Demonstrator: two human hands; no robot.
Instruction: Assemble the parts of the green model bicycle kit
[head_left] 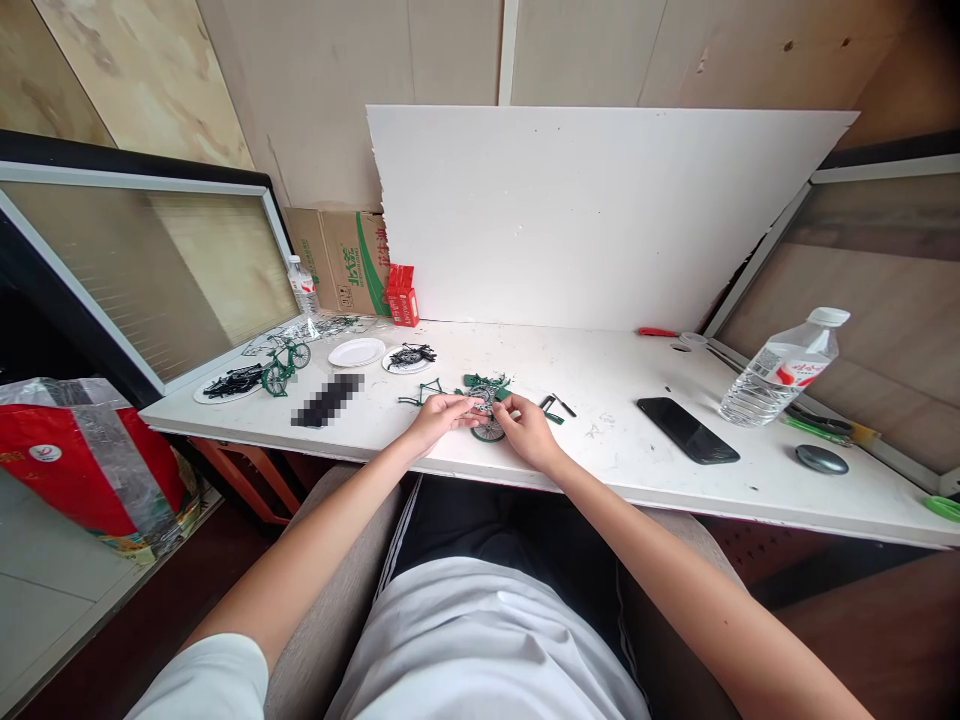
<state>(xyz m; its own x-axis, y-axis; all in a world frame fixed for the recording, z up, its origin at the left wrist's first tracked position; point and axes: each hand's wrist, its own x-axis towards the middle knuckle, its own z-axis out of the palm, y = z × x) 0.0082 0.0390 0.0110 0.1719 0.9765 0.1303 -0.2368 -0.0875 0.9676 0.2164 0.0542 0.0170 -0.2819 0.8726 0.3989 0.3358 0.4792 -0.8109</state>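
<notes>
My left hand point(444, 418) and my right hand point(527, 432) meet near the table's front edge, fingertips pinched close together. What small piece they pinch is too fine to make out. A small spoked wheel point(489, 432) shows just below the fingertips. Behind them lies a cluster of green and silver model-bicycle parts point(487, 382), partly hidden by my fingers. A green bicycle frame point(421, 394) rests left of the cluster. Right of my right hand are a green part point(553, 416) and a thin dark tool point(565, 405).
An assembled green model bicycle point(285, 366) stands on the left, by a plate of black parts point(225, 394). Further plates, one white point(357, 352), sit behind. A phone point(688, 430), a water bottle point(784, 370) and a dark rounded object point(822, 459) occupy the right side.
</notes>
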